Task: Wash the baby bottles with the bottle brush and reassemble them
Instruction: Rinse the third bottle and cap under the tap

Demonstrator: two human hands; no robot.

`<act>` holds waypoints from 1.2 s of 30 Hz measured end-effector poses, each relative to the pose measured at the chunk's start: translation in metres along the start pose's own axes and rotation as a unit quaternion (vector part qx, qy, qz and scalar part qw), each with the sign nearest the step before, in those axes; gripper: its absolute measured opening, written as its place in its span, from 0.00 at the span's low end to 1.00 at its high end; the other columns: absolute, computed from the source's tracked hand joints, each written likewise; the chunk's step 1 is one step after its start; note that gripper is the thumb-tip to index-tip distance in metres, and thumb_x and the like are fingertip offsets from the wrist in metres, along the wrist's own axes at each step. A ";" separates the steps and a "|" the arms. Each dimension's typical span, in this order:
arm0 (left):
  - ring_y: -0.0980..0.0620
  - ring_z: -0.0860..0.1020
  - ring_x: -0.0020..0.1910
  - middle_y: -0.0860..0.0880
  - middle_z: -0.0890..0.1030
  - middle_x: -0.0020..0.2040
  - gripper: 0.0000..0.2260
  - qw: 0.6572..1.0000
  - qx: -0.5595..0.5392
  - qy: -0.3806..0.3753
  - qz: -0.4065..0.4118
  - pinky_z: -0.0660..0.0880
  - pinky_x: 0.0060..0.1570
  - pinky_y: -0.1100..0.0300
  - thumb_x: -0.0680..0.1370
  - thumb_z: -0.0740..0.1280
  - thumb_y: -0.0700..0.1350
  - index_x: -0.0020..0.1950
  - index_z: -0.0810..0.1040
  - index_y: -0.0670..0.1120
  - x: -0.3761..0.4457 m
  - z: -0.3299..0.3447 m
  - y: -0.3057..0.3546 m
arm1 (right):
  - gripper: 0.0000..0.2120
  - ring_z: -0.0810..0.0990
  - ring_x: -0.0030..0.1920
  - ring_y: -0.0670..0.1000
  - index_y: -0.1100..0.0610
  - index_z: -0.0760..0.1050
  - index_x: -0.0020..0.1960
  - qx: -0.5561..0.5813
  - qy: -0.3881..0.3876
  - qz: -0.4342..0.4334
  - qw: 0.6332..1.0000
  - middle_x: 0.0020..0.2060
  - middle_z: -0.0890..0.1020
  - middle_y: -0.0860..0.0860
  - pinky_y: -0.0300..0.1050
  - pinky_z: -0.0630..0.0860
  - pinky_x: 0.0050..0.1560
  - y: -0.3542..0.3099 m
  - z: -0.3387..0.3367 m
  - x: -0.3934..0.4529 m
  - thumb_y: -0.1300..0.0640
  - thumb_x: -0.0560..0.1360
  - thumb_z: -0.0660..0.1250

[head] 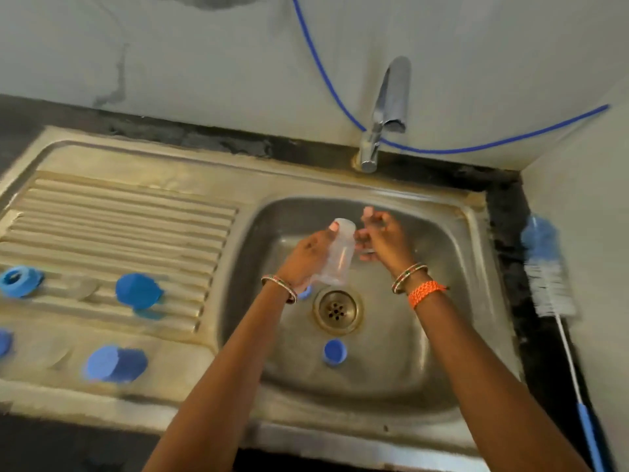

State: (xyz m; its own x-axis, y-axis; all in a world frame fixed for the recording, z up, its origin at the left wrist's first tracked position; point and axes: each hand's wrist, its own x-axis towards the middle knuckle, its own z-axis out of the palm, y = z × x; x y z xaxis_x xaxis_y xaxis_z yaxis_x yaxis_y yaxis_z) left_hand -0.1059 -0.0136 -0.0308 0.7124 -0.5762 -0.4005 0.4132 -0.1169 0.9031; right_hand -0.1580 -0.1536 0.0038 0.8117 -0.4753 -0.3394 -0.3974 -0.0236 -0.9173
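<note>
My left hand point(308, 255) grips a clear baby bottle point(337, 258) over the steel sink basin point(452, 267), bottle tilted with its base up. My right hand point(383, 241) hovers beside it, fingers curled; what it holds is blurred. The bottle brush point(548, 277), with white bristles and a blue tip, lies on the dark ledge right of the sink. A blue cap point(335, 351) sits in the basin near the drain point(337, 311). Blue bottle parts lie on the drainboard: a ring point(18, 281), a cap point(138, 291) and another cap point(115, 364).
The tap point(383, 114) stands behind the basin with no visible water stream. A blue cord point(442, 150) hangs along the wall. The ribbed drainboard point(119, 216) stretches to the left. A wall closes in on the right.
</note>
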 end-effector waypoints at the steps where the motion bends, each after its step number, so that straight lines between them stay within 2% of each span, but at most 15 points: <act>1: 0.48 0.75 0.43 0.46 0.78 0.45 0.21 0.999 -0.047 0.012 -0.011 0.72 0.46 0.53 0.75 0.65 0.63 0.54 0.79 0.47 0.012 0.008 0.007 | 0.17 0.80 0.37 0.49 0.56 0.70 0.55 0.082 0.006 0.046 0.996 0.39 0.81 0.54 0.43 0.79 0.36 -0.006 -0.010 0.017 0.43 0.79 0.56; 2: 0.48 0.76 0.43 0.47 0.79 0.45 0.21 0.997 -0.068 0.022 -0.015 0.72 0.46 0.53 0.74 0.66 0.63 0.54 0.80 0.47 0.024 0.011 0.011 | 0.21 0.80 0.40 0.51 0.58 0.69 0.57 0.183 -0.001 0.094 0.979 0.42 0.81 0.55 0.46 0.80 0.38 -0.013 -0.016 0.032 0.40 0.79 0.56; 4: 0.50 0.76 0.41 0.49 0.79 0.44 0.26 0.995 -0.101 0.008 -0.025 0.73 0.43 0.55 0.66 0.71 0.67 0.53 0.80 0.49 0.047 0.013 0.019 | 0.28 0.80 0.47 0.56 0.64 0.69 0.62 0.379 -0.046 0.160 0.910 0.48 0.79 0.60 0.48 0.81 0.40 -0.025 -0.025 0.067 0.39 0.78 0.56; 6: 0.51 0.77 0.41 0.50 0.79 0.45 0.31 0.994 -0.105 -0.009 -0.040 0.73 0.40 0.57 0.64 0.72 0.69 0.57 0.78 0.49 0.064 0.014 0.028 | 0.30 0.78 0.56 0.60 0.67 0.66 0.66 0.495 -0.080 0.179 0.846 0.55 0.77 0.65 0.48 0.80 0.49 -0.037 -0.025 0.097 0.41 0.80 0.54; 8: 0.51 0.78 0.43 0.49 0.80 0.48 0.28 0.994 -0.100 0.014 -0.033 0.74 0.41 0.58 0.71 0.67 0.65 0.62 0.77 0.46 0.071 0.017 0.034 | 0.25 0.73 0.64 0.63 0.68 0.67 0.64 0.553 -0.090 0.176 0.809 0.59 0.74 0.67 0.51 0.76 0.57 -0.047 -0.018 0.117 0.47 0.81 0.55; 9: 0.51 0.78 0.44 0.48 0.80 0.49 0.26 0.995 -0.094 0.028 -0.028 0.75 0.41 0.58 0.75 0.64 0.62 0.63 0.76 0.45 0.076 0.016 0.033 | 0.19 0.74 0.64 0.63 0.68 0.68 0.62 0.568 -0.090 0.173 0.799 0.56 0.76 0.68 0.52 0.77 0.55 -0.051 -0.014 0.122 0.52 0.81 0.56; 12: 0.48 0.77 0.46 0.45 0.79 0.49 0.22 0.994 -0.085 0.049 -0.036 0.75 0.44 0.56 0.76 0.63 0.61 0.60 0.77 0.45 0.082 0.012 0.028 | 0.09 0.79 0.47 0.58 0.67 0.72 0.55 0.577 -0.089 0.181 0.792 0.44 0.77 0.64 0.47 0.81 0.42 -0.053 -0.012 0.128 0.63 0.79 0.59; 14: 0.46 0.77 0.47 0.44 0.79 0.50 0.19 0.995 -0.075 0.060 -0.041 0.74 0.46 0.54 0.78 0.62 0.59 0.58 0.77 0.45 0.081 0.011 0.026 | 0.06 0.77 0.42 0.55 0.68 0.73 0.48 0.574 -0.086 0.190 0.792 0.42 0.76 0.62 0.44 0.78 0.43 -0.052 -0.015 0.130 0.65 0.78 0.61; 17: 0.46 0.76 0.46 0.42 0.78 0.50 0.20 0.995 -0.067 0.066 -0.034 0.74 0.44 0.55 0.79 0.59 0.57 0.60 0.76 0.42 0.080 0.012 0.023 | 0.05 0.76 0.41 0.54 0.67 0.74 0.45 0.575 -0.084 0.193 0.791 0.41 0.76 0.61 0.43 0.76 0.45 -0.056 -0.017 0.126 0.65 0.77 0.62; 21: 0.46 0.76 0.45 0.41 0.78 0.49 0.19 0.997 -0.045 0.058 -0.033 0.74 0.43 0.56 0.79 0.59 0.57 0.58 0.76 0.43 0.077 0.016 0.022 | 0.05 0.77 0.41 0.54 0.67 0.74 0.46 0.560 -0.094 0.197 0.799 0.41 0.77 0.61 0.43 0.79 0.39 -0.054 -0.016 0.126 0.65 0.77 0.62; 26: 0.45 0.77 0.46 0.41 0.78 0.50 0.22 0.997 -0.029 0.058 -0.041 0.75 0.44 0.55 0.79 0.59 0.59 0.59 0.76 0.42 0.075 0.017 0.020 | 0.04 0.77 0.40 0.54 0.67 0.73 0.47 0.555 -0.080 0.202 0.803 0.41 0.77 0.61 0.43 0.80 0.39 -0.055 -0.016 0.126 0.65 0.77 0.63; 31: 0.45 0.77 0.47 0.39 0.79 0.54 0.21 0.998 -0.008 0.052 -0.042 0.75 0.45 0.54 0.78 0.59 0.61 0.59 0.77 0.46 0.074 0.015 0.016 | 0.06 0.78 0.40 0.54 0.67 0.73 0.49 0.548 -0.071 0.199 0.809 0.41 0.77 0.61 0.43 0.80 0.39 -0.054 -0.015 0.127 0.64 0.76 0.65; 36: 0.45 0.78 0.50 0.40 0.78 0.56 0.19 0.998 -0.039 0.027 -0.038 0.76 0.47 0.53 0.78 0.59 0.60 0.59 0.76 0.49 0.071 0.014 0.018 | 0.06 0.77 0.41 0.54 0.67 0.73 0.50 0.544 -0.069 0.198 0.813 0.41 0.77 0.61 0.44 0.80 0.38 -0.055 -0.015 0.127 0.64 0.76 0.65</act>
State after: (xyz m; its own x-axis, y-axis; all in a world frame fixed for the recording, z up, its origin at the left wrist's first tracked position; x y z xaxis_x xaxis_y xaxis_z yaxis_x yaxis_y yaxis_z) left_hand -0.0559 -0.0683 -0.0414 0.7064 -0.5231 -0.4768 0.5086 -0.0932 0.8559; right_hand -0.0395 -0.2255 0.0139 0.7827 -0.1518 -0.6036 -0.0868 0.9337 -0.3473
